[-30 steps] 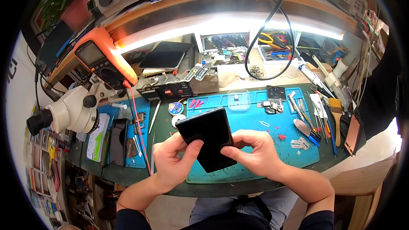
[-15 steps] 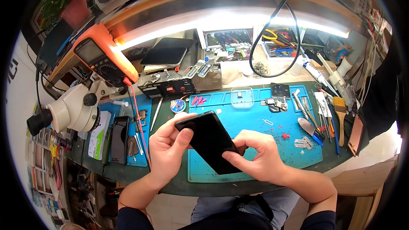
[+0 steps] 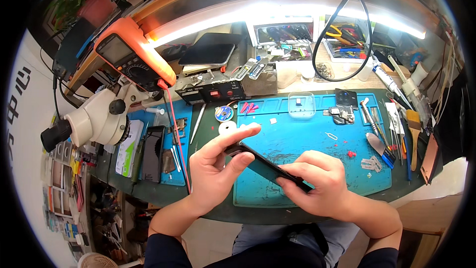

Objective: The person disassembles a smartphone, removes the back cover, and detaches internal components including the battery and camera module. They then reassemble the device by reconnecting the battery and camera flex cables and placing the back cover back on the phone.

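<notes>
A black smartphone point(image 3: 267, 169) is tilted nearly edge-on above the front of the blue work mat point(image 3: 317, 129). My right hand point(image 3: 322, 183) pinches its lower right end between thumb and fingers. At the upper left end, my left hand point(image 3: 215, 168) holds the phone with the thumb on the near side, its forefinger stretched out above the edge. Most of the screen is turned from view. Beyond the hands, the mat bears a small clear plastic box point(image 3: 302, 114), a SIM eject pin point(image 3: 331, 136) and some razor blades point(image 3: 371, 164).
To the left stand a white microscope point(image 3: 91, 124) and an orange multimeter point(image 3: 131, 54) with a red lead running down beside my left arm. Another dark phone point(image 3: 153, 155) lies on the left mat. Screwdrivers and a brush point(image 3: 413, 124) lie at right. A black cable point(image 3: 317, 49) hangs overhead.
The phone has turned from showing its dark screen to nearly edge-on. My left forefinger has lifted and straightened. The whole view has shifted, with the bench now farther right.
</notes>
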`<move>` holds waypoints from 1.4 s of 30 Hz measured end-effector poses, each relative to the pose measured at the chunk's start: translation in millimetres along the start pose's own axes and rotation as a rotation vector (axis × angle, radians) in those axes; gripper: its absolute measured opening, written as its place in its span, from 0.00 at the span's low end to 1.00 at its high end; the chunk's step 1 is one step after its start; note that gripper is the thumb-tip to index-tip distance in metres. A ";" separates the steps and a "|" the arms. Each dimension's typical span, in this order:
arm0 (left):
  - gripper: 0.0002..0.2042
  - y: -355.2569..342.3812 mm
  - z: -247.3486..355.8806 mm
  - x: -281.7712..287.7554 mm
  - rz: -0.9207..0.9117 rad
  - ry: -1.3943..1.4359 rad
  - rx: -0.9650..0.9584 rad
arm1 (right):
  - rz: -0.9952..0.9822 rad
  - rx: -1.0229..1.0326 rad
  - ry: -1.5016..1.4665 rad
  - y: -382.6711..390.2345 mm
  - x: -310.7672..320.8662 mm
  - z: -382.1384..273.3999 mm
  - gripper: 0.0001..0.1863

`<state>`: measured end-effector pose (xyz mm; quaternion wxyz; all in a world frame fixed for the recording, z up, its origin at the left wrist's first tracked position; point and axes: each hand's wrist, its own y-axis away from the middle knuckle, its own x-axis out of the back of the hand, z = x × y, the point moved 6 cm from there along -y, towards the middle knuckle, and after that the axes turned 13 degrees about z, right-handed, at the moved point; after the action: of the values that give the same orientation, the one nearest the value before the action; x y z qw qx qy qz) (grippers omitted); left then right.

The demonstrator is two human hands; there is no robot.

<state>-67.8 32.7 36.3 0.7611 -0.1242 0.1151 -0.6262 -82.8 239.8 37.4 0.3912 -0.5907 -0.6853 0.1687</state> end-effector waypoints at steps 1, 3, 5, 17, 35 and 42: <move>0.21 0.5 -0.2 0.9 -0.002 -0.011 0.000 | 0.001 0.001 0.004 0.5 -0.6 0.5 0.11; 0.19 -0.1 -0.9 1.2 -0.008 -0.029 -0.003 | 0.003 0.004 0.011 0.8 -0.6 1.2 0.11; 0.18 -0.9 -0.9 1.0 -0.007 -0.046 -0.031 | 0.006 0.006 0.010 0.9 -0.5 1.1 0.11; 0.16 -3.1 0.5 1.8 -0.003 -0.087 -0.121 | 0.009 0.000 0.006 0.6 -0.2 1.8 0.10; 0.15 -5.9 6.8 0.1 0.060 -0.246 -0.202 | -0.002 -0.037 -0.006 -1.2 1.7 8.3 0.07; 0.22 -6.9 2.1 1.2 0.034 -0.306 -0.206 | 0.003 -0.103 -0.018 -2.1 4.3 11.1 0.07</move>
<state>-73.3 30.4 40.5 0.7634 -0.2932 0.0635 -0.5720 -92.4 245.8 33.2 0.3542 -0.6094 -0.6956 0.1391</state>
